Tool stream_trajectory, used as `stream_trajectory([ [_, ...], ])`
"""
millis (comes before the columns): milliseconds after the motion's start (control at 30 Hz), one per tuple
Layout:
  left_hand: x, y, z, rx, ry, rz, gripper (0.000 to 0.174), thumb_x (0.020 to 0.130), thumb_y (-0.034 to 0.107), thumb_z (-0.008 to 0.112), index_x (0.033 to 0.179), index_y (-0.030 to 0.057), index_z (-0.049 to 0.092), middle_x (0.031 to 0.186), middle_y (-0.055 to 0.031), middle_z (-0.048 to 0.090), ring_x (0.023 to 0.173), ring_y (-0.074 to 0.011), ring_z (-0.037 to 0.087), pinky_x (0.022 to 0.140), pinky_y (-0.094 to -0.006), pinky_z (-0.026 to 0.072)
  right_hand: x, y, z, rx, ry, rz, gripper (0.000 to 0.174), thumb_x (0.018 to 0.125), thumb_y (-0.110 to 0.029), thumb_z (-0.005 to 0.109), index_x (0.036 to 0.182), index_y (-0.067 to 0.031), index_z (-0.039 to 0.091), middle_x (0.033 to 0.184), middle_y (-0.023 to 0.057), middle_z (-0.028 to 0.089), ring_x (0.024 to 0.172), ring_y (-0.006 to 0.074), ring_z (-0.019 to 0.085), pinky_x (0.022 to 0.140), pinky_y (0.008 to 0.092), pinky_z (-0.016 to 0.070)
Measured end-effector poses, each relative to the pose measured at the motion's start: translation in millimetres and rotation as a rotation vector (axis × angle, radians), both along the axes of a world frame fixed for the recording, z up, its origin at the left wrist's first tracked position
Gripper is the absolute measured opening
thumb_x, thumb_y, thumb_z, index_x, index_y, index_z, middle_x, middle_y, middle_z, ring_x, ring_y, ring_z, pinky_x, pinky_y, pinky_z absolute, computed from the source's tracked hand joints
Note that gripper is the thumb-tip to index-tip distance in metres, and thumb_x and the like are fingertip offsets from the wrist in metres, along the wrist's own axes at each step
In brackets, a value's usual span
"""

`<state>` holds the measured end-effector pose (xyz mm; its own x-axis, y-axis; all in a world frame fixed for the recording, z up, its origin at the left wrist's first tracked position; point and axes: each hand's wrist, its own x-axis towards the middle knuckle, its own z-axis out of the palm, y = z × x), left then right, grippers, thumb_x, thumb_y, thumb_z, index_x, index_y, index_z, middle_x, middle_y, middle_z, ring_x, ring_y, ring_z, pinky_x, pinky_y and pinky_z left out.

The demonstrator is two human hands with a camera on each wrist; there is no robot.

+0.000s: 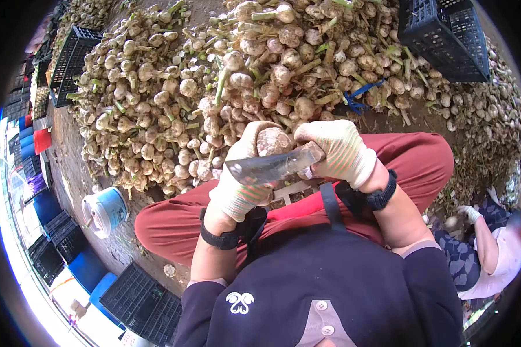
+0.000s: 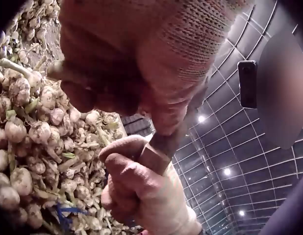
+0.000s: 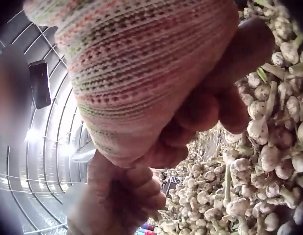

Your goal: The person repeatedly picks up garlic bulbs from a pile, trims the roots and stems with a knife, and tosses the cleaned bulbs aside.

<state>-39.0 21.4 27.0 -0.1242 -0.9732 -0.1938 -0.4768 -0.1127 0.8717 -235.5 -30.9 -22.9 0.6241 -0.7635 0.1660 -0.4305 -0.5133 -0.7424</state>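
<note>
My left hand (image 1: 244,149), in a pale knitted glove, grips a garlic bulb (image 1: 274,141) in front of my lap. My gloved right hand (image 1: 342,153) holds a knife by its short handle (image 1: 311,154). The wide metal blade (image 1: 263,169) points left and crosses in front of the left hand, just below the bulb in the head view. In the left wrist view, the right hand's fingers (image 2: 134,176) curl round the handle, close under the left hand (image 2: 146,54). The right wrist view shows the right hand's glove (image 3: 146,78) large, with the left hand (image 3: 122,196) beyond it.
Heaped garlic (image 1: 156,98) with stems spreads before my crossed legs. A dark plastic crate (image 1: 446,43) stands at upper right, near a blue strip (image 1: 362,95). A white-and-blue bucket (image 1: 105,211) is on the left. Another person (image 1: 492,248) sits at right. Crates (image 1: 139,301) line the left side.
</note>
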Motion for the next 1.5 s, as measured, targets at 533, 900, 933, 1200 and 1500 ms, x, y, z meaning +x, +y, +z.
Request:
stream_trajectory([
  [533,11,-3,-11,-0.003,1.163,0.405,0.041,0.083,0.012,0.059,0.123,0.0054,0.050,0.120,-0.0129,0.055,0.107,-0.0217,0.054,0.085,-0.0345,0.0487,2,3,-16,0.850,-0.297,-0.266,0.008,0.079,0.002,0.060,0.084,-0.0044,0.060,0.069,-0.0025,0.057,0.064,0.0046,0.050,0.059,0.0227,0.0439],
  [900,94,9,-40,-0.104,2.569,0.344,0.019,0.076,0.019,0.051,0.091,0.0088,0.051,0.081,-0.0011,0.050,0.074,-0.0161,0.050,0.073,-0.0378,0.0529,9,16,-61,1.007,-0.217,-0.264,0.006,0.078,-0.009,0.064,0.082,-0.0058,0.062,0.074,0.0023,0.062,0.071,0.0108,0.059,0.068,0.0273,0.0483],
  [933,150,21,-59,-0.085,2.638,0.437,0.027,0.081,0.026,0.050,0.099,0.0061,0.050,0.085,-0.0039,0.051,0.074,-0.0189,0.052,0.082,-0.0433,0.0502,9,12,-55,1.079,-0.252,-0.315,0.005,0.079,-0.008,0.063,0.083,-0.0057,0.062,0.075,0.0019,0.063,0.070,0.0103,0.059,0.065,0.0267,0.0483],
  [1200,105,-32,-198,0.343,0.160,0.937,0.035,0.078,0.029,0.065,0.101,0.0032,0.060,0.094,-0.0161,0.066,0.094,-0.0301,0.063,0.083,-0.0425,0.0508,26,3,-47,1.150,-0.357,-0.353,0.003,0.084,-0.006,0.060,0.082,-0.0083,0.061,0.067,-0.0030,0.057,0.054,0.0046,0.049,0.047,0.0214,0.0405],
  [1500,103,-41,-260,0.378,-0.694,0.378,0.039,0.083,0.016,0.067,0.116,-0.0008,0.055,0.088,-0.0120,0.066,0.073,-0.0227,0.064,0.063,-0.0363,0.0518,34,-5,-42,1.059,-0.359,-0.374,0.005,0.082,-0.006,0.061,0.078,-0.0088,0.060,0.065,-0.0051,0.055,0.057,0.0043,0.049,0.052,0.0213,0.0406],
])
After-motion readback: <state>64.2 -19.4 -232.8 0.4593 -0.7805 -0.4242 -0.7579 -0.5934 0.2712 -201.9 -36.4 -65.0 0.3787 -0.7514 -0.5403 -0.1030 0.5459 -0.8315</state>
